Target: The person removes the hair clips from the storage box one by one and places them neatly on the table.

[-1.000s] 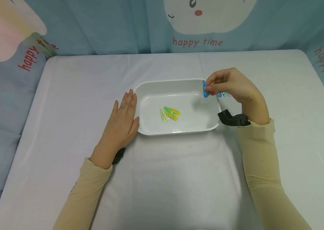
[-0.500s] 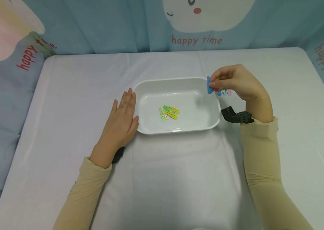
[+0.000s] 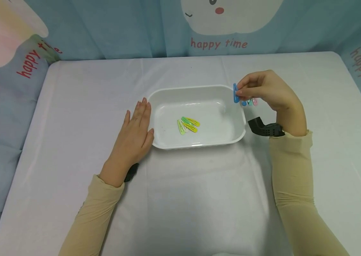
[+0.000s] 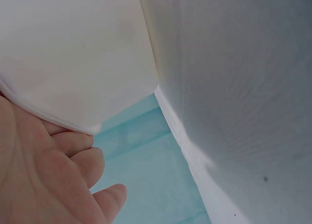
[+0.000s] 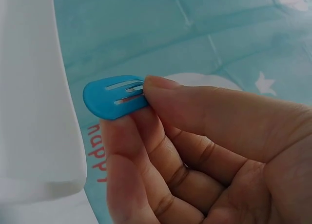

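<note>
Between thumb and fingers, my right hand (image 3: 270, 89) pinches a blue snap hair clip (image 5: 114, 97), held upright at the right rim of the white tray (image 3: 196, 145). In the right wrist view the clip's slotted face shows, its narrow end covered by the thumb. My left hand (image 3: 132, 138) lies with straight fingers along the tray's left side, and in the left wrist view its fingers touch the rim. Several yellow and green hair clips (image 3: 190, 127) lie together on the tray's floor. Just outside the right rim, partly behind my right hand, are more clips (image 3: 249, 102) in blue, teal and pink.
The tray stands on a table with a white cloth (image 3: 199, 199). A light blue curtain (image 3: 119, 28) with cartoon prints hangs behind the table and along its sides. A small white thing (image 3: 225, 254) just shows at the bottom edge of the head view.
My right hand has moved a little to the right and away from me with the blue hair clip, from over the tray to its right rim. My left hand has stayed in place.
</note>
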Tool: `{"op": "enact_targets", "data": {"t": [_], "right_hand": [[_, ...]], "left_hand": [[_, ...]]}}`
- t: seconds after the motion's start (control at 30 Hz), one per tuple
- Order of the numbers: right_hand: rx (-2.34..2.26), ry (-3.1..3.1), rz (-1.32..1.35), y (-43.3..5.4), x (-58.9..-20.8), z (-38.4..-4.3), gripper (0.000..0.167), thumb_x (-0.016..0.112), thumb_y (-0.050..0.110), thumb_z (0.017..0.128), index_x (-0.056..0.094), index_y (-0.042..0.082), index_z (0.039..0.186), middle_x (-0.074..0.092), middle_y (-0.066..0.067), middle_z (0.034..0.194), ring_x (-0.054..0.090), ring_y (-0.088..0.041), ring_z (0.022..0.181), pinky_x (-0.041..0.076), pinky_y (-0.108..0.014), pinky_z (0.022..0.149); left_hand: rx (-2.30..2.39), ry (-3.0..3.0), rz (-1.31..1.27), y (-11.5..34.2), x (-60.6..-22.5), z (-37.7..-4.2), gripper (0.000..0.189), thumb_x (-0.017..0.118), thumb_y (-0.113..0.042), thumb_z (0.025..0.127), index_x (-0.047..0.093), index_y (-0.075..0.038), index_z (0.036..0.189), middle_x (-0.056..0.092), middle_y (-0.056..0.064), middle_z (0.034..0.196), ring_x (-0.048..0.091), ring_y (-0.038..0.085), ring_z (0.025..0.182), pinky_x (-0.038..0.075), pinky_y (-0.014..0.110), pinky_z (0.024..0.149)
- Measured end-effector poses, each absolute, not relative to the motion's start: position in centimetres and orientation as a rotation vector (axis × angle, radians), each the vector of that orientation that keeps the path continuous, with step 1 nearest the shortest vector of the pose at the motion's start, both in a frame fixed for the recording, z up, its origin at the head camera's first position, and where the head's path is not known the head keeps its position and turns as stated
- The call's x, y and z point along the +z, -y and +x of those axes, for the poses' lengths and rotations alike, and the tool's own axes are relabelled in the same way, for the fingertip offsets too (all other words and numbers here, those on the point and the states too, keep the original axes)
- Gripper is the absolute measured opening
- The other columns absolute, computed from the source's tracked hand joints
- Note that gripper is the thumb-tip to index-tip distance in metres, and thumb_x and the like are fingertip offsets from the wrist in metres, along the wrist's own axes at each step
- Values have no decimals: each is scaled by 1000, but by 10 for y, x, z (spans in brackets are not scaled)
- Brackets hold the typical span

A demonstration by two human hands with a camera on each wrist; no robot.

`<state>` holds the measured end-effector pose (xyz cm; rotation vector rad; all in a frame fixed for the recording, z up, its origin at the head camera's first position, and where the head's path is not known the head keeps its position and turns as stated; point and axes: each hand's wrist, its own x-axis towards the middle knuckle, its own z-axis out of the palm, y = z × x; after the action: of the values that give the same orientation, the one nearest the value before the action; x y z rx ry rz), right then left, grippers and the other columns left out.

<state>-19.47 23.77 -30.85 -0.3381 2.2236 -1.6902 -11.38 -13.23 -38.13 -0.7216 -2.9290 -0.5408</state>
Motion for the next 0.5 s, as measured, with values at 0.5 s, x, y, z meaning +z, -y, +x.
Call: {"op": "enact_targets", "data": {"t": [0.5], "right_hand": [[-1690, -2296, -234, -253, -311, -198, 4, 67, 1, 85, 69, 3, 87, 69, -3, 74, 63, -15, 64, 52, -24, 67]], "left_hand": [[-544, 2916, -713, 132, -381, -114, 62, 34, -21, 97, 12, 5, 149, 6, 15, 156, 3, 24, 144, 6, 50, 112]]}}
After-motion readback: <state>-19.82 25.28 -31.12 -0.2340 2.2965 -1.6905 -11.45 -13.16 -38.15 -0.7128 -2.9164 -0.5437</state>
